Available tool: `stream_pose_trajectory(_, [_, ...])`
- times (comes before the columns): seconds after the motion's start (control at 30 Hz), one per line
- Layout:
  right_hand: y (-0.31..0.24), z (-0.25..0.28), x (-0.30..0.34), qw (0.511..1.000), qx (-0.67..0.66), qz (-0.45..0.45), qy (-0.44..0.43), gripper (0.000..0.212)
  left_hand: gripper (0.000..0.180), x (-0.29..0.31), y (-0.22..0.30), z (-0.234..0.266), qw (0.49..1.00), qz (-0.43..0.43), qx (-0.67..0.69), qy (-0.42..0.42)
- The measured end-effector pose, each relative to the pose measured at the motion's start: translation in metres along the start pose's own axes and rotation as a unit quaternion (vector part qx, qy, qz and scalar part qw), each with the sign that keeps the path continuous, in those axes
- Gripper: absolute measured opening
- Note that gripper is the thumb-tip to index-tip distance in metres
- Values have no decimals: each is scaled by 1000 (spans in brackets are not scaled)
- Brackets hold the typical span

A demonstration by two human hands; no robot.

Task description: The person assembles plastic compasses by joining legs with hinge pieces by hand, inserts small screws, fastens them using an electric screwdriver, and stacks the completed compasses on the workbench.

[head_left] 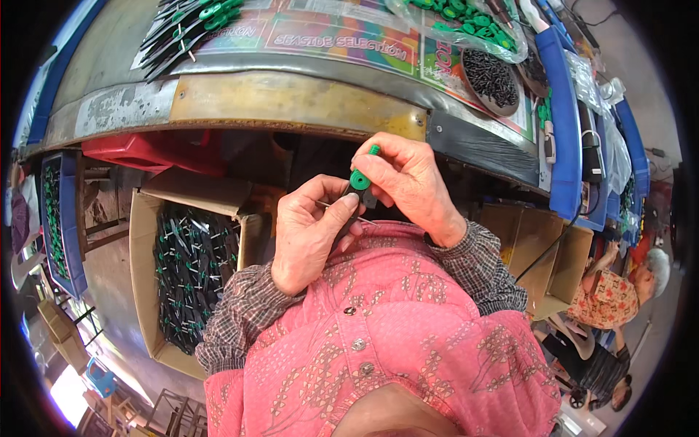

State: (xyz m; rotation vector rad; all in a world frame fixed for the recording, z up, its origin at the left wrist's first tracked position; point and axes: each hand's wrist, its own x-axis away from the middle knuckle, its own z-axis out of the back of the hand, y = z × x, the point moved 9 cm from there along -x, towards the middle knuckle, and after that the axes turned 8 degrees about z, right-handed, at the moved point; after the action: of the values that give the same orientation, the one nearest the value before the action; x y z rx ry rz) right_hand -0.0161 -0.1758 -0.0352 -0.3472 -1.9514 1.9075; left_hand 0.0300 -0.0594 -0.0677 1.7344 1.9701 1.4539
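A small green plastic piece [359, 180] with a round, holed disc and a ribbed end is between my two hands, just in front of the table edge. My left hand [309, 229] is closed, its thumb and fingers pinching a dark, flat part that meets the green disc. A thin metal pin sticks out near those fingers. My right hand [411, 182] is closed too, thumb and forefinger on the green piece by its ribbed end. How the green and dark parts join is hidden by my fingers.
Ahead stands a worktable [291, 98] with black-and-green pieces [193, 29], a bag of green parts [473, 25] and a bowl of small black parts [491, 80]. A carton [145, 269] of similar pieces is at left, another carton [557, 269] at right. People sit at far right.
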Motion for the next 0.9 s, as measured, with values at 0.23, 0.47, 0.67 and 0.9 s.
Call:
stream_pose_trajectory(0.23, [-9, 0, 3, 999, 20, 41, 11, 15, 16, 2, 6, -4, 1000, 2, 3, 2])
stream_pose_trajectory(0.47, [-58, 35, 16, 964, 200, 167, 56, 15, 19, -2, 14, -11, 1000, -13, -13, 5])
stream_pose_trajectory(0.67, [-97, 128, 42, 805, 463, 253, 271, 9, 19, -7, 15, -10, 999, -35, -36, 18])
stream_pose_trajectory(0.9, [-87, 153, 36, 715, 603, 239, 263, 27, 19, -13, 20, -18, 997, -41, -55, 27])
